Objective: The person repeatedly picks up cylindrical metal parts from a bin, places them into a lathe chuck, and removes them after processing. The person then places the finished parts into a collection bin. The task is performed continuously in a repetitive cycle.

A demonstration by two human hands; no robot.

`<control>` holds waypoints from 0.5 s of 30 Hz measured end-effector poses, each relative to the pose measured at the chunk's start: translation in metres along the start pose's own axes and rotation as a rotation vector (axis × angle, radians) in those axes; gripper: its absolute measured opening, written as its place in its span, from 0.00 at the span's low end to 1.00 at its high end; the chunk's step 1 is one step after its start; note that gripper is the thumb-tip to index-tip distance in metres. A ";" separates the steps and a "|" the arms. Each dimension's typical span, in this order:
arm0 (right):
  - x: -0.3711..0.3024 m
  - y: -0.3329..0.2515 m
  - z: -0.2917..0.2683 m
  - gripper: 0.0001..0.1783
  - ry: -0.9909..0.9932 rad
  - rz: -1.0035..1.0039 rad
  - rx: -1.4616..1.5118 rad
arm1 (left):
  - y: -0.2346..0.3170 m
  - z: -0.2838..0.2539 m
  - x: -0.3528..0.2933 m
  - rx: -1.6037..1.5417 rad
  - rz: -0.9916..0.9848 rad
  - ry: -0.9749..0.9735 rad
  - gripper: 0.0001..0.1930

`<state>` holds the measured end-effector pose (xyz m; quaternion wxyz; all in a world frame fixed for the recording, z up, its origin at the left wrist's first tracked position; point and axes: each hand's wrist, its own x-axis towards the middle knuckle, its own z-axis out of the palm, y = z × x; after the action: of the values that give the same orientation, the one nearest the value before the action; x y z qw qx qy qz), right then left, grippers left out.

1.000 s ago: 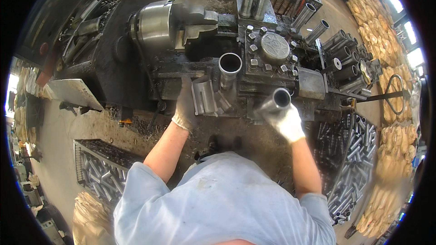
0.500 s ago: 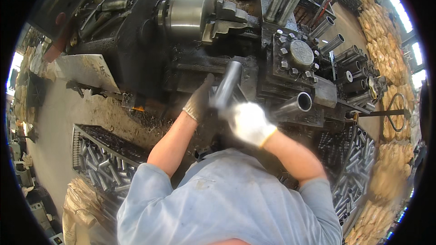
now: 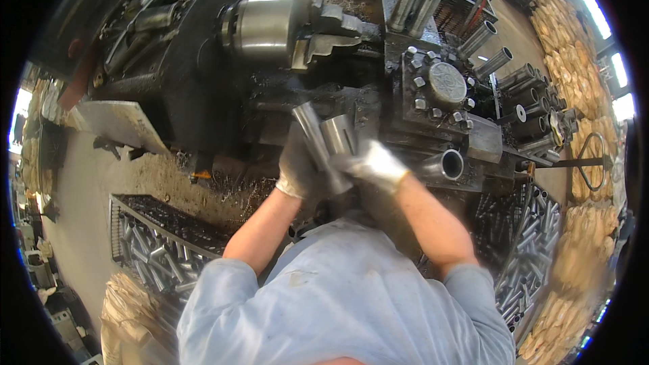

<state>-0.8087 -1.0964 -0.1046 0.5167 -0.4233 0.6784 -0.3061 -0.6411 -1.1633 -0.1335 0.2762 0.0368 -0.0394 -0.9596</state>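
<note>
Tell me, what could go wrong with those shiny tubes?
The slim silver metal tube between the dark-gloved left hand and white-gloved right hand might slip. The right hand might bump the round grey metal tube near it. The tall silver metal tubes clustered on the dark metal machine might topple if jolted.

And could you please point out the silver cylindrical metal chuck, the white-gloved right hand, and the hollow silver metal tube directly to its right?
Silver cylindrical metal chuck [image 3: 267, 21], head view: its smooth drum.
White-gloved right hand [image 3: 379, 165], head view: its back.
Hollow silver metal tube [image 3: 432, 167], head view: its outer wall.
</note>
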 end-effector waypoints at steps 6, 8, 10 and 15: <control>-0.051 -0.052 -0.019 0.51 0.070 0.043 0.108 | -0.003 -0.001 0.038 0.141 0.055 -0.120 0.36; -0.069 -0.071 -0.055 0.57 0.020 -0.376 -0.028 | 0.014 -0.022 0.081 0.800 0.032 0.163 0.34; -0.060 -0.095 -0.102 0.54 0.151 -0.887 -0.318 | 0.020 -0.042 0.119 1.843 0.041 0.412 0.32; 0.051 -0.141 -0.206 0.39 0.473 -0.732 -1.410 | 0.038 -0.065 0.102 1.385 0.710 0.526 0.23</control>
<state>-0.9759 -1.2100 0.0504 -0.1584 -0.7664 0.6213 -0.0385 -0.7018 -1.2532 -0.1993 0.4782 0.4081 -0.5659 -0.5334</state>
